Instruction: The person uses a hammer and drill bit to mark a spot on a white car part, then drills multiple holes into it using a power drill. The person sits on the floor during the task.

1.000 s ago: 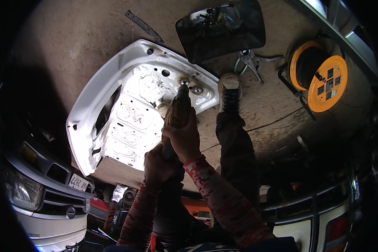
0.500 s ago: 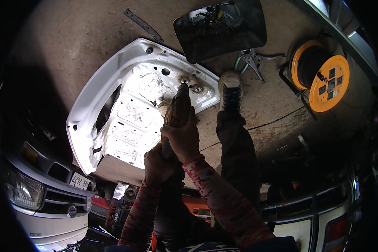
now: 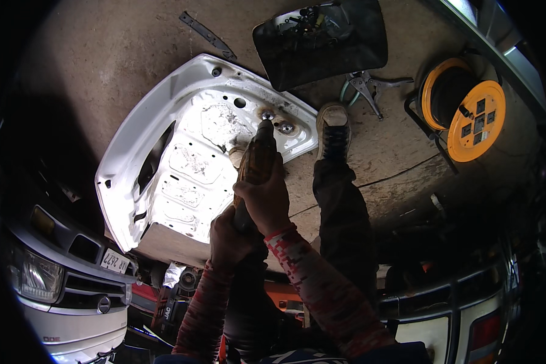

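Observation:
A white car body panel (image 3: 191,155) with holes and pressed recesses lies on the floor in front of me. Over its right part I hold a long handheld power tool (image 3: 258,159), yellowish and dark with a narrow grey nose. The nose points at a bare-metal spot (image 3: 267,114) with brown marks around it; whether it touches cannot be made out. A second such bare spot (image 3: 286,128) is just to the right. My right hand (image 3: 267,200) wraps the tool's body. Closed around its rear end is my left hand (image 3: 227,235), nearer to me.
My right shoe (image 3: 333,124) stands beside the panel; my left shoe (image 3: 236,158) shows by the tool. Beyond are a dark tray (image 3: 321,60) of small parts, locking pliers (image 3: 364,91), a metal strip (image 3: 206,35) and an orange cable reel (image 3: 476,121). Vehicle fronts (image 3: 73,303) stand lower left.
Almost nothing differs. Both hands and the tool sit very slightly further right in the picture, and the tool still points at the same spot.

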{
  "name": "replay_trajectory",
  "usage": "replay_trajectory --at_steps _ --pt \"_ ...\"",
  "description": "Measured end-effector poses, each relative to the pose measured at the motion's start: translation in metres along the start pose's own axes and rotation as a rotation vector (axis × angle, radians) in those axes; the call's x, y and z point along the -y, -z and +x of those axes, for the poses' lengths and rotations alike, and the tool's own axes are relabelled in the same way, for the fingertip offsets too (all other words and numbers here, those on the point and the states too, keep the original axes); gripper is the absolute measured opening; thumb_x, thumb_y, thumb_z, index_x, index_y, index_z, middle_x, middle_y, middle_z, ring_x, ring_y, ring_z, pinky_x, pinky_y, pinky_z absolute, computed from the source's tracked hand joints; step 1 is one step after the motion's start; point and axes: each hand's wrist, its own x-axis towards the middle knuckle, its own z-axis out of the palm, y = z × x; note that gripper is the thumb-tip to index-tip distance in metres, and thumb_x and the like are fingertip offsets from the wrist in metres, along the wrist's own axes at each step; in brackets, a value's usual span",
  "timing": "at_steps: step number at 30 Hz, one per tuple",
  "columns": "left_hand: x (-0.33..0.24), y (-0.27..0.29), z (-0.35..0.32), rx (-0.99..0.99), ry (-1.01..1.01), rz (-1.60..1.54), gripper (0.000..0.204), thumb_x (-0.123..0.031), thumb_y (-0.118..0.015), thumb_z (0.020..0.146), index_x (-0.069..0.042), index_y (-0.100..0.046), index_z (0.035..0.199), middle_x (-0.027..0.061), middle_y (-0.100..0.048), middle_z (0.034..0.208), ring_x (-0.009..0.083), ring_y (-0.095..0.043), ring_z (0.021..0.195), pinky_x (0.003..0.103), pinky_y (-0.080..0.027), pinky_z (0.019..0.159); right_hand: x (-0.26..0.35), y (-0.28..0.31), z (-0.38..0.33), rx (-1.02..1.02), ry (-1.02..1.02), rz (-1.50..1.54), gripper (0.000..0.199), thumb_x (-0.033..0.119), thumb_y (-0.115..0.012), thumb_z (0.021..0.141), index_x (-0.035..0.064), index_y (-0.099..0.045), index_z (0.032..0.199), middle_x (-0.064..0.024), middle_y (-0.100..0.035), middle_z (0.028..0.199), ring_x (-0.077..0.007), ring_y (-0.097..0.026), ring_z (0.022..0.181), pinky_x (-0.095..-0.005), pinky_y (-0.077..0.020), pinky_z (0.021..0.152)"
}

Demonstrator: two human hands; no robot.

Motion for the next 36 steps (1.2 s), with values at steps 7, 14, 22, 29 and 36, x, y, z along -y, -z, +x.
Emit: replay_trajectory --at_steps 7,14,22,29,36 --pt "-0.001 0.000 0.001 -0.013 -0.020 -0.010 0.041 -0.029 -0.089 0.070 -0.001 -0.062 0.082 0.0221 -0.070 0.074 0.0438 -0.073 0.074 0.048 -0.057 0.066 0.002 0.001 -0.002 -0.006 -0.012 0.013 0.106 0.015 -0.082 0.072 -0.0027 -0.031 0.162 -0.0176 -0.065 0.131 -0.0305 -0.069 0.113 -0.0395 -0.0562 0.098" --pt "-0.006 0.004 0.000 0.024 0.015 0.006 0.039 -0.029 -0.089 0.072 -0.001 -0.065 0.085 0.0227 -0.072 0.076 0.0444 -0.075 0.077 0.048 -0.057 0.066 0.002 0.003 0.002 0.045 -0.044 0.001 0.107 0.016 -0.082 0.073 -0.0025 -0.029 0.164 -0.0176 -0.064 0.134 -0.0289 -0.068 0.115 -0.0386 -0.0555 0.099" --pt "-0.005 0.003 0.001 -0.015 -0.018 0.026 0.039 -0.029 -0.089 0.072 -0.001 -0.065 0.086 0.0227 -0.071 0.075 0.0450 -0.074 0.076 0.048 -0.057 0.066 0.004 0.003 -0.002 0.011 -0.028 0.010 0.109 0.017 -0.083 0.073 -0.0037 -0.028 0.164 -0.0184 -0.064 0.136 -0.0297 -0.067 0.118 -0.0385 -0.0550 0.101" --pt "-0.001 0.000 0.001 -0.005 -0.014 0.004 0.039 -0.030 -0.089 0.072 -0.001 -0.065 0.081 0.0220 -0.071 0.073 0.0429 -0.075 0.074 0.047 -0.057 0.064 -0.003 0.002 0.002 0.007 -0.020 -0.013 0.108 0.017 -0.083 0.072 -0.0042 -0.029 0.164 -0.0183 -0.065 0.134 -0.0298 -0.068 0.116 -0.0387 -0.0552 0.100" --pt "0.000 -0.001 0.000 0.008 -0.005 0.013 0.040 -0.032 -0.089 0.073 -0.001 -0.065 0.080 0.0224 -0.071 0.073 0.0433 -0.075 0.075 0.048 -0.057 0.064 -0.004 0.002 0.002 -0.001 -0.040 -0.002 0.104 0.017 -0.082 0.072 -0.0026 -0.033 0.162 -0.0177 -0.066 0.131 -0.0298 -0.069 0.114 -0.0388 -0.0556 0.099"
